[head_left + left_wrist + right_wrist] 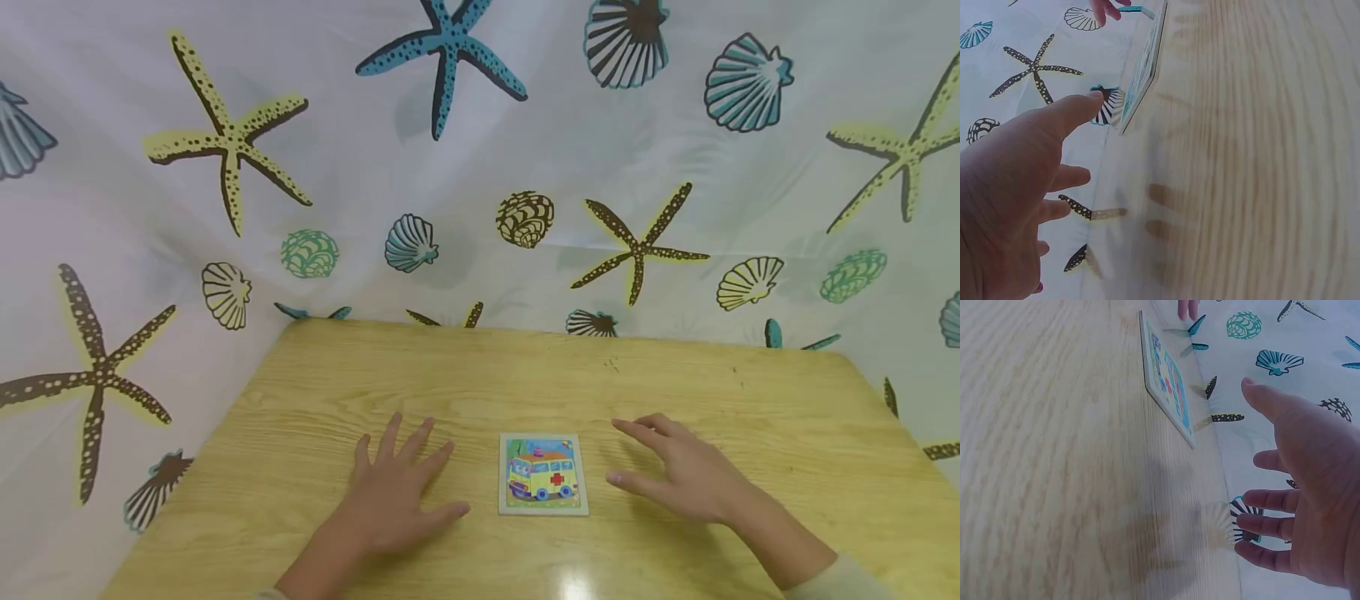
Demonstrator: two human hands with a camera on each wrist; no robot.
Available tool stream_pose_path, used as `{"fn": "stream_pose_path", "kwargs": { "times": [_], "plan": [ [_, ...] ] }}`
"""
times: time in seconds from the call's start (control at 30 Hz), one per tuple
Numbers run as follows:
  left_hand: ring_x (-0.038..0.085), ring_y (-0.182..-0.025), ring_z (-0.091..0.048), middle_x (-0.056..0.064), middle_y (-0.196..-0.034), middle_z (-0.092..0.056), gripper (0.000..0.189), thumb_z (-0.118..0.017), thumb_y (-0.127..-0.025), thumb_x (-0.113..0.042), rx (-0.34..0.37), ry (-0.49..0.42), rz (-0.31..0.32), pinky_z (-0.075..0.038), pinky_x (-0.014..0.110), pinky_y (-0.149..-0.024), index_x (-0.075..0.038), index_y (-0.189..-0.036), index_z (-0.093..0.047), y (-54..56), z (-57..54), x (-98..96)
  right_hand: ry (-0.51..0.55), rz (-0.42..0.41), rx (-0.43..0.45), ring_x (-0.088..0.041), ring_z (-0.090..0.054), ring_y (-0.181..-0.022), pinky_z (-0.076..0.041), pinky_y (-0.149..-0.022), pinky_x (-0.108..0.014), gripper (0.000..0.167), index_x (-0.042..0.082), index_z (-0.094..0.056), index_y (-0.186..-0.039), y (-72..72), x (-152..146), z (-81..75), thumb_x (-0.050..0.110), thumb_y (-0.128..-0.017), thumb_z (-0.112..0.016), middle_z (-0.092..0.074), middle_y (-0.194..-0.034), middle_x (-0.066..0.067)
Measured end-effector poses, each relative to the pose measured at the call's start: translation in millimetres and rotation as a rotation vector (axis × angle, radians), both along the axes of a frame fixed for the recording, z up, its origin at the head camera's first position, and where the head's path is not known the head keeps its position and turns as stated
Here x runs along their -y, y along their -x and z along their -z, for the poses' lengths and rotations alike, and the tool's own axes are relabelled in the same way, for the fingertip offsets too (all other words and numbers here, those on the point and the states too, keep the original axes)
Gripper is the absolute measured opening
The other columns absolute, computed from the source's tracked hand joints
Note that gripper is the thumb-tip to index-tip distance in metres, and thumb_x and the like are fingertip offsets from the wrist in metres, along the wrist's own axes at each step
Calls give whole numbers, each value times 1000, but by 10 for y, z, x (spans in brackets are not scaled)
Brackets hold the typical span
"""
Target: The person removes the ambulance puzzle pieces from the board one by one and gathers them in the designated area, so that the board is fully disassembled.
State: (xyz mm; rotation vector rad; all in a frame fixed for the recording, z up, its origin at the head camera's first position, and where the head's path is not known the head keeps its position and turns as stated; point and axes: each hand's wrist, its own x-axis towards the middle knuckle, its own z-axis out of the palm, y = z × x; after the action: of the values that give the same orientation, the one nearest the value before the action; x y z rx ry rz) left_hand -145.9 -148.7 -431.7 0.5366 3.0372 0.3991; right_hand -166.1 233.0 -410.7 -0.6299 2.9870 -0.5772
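A small square picture puzzle [543, 475] with a pale frame lies flat on the wooden table; it shows a yellow ambulance van with a red cross. To its left is my left hand [397, 492], fingers spread and holding nothing. My right hand [686, 471] hovers to the right of the puzzle, thumb and fingers apart. In the left wrist view the puzzle [1144, 69] appears edge-on beyond the left thumb [1075, 112]. The right wrist view has the puzzle [1166, 381] at a slant, apart from the right fingers [1266, 525].
A wood-grain table [420, 367] spreads under both hands. White cloth [465, 183] printed with starfish and shells hangs behind the table and along its sides. Light glares off the table's front [573, 579].
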Motion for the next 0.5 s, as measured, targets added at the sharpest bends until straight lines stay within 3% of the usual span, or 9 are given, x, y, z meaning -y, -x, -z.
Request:
{"fn": "stream_pose_path", "kwargs": {
  "times": [0.23, 0.37, 0.5],
  "plan": [
    [45, -148, -23, 5, -161, -37, 68, -59, -87, -67, 5, -67, -13, -26, 73, -103, -27, -143, -56, 39, 101, -165, 73, -22, 121, -19, -59, -97, -49, -73, -36, 74, 23, -51, -147, 86, 141, 15, 68, -88, -59, -55, -127, -5],
    [43, -144, -30, 5, -159, -41, 65, -61, -87, -65, 0, -120, -9, -30, 66, -99, -27, -139, -60, 63, 138, -283, 117, -45, 171, -14, -55, -92, -46, -72, -32, 74, 22, -50, -147, 131, 208, 59, 65, -89, -62, -57, -114, -5],
    [37, -137, -36, 5, -156, -45, 62, -64, -87, -64, 0, -181, 15, -31, 57, -95, -26, -136, -63, 106, 193, -406, 148, -72, 193, -12, -55, -88, -46, -71, -29, 74, 20, -49, -148, 173, 266, 96, 62, -89, -64, -57, -112, -5]
  ]
}}
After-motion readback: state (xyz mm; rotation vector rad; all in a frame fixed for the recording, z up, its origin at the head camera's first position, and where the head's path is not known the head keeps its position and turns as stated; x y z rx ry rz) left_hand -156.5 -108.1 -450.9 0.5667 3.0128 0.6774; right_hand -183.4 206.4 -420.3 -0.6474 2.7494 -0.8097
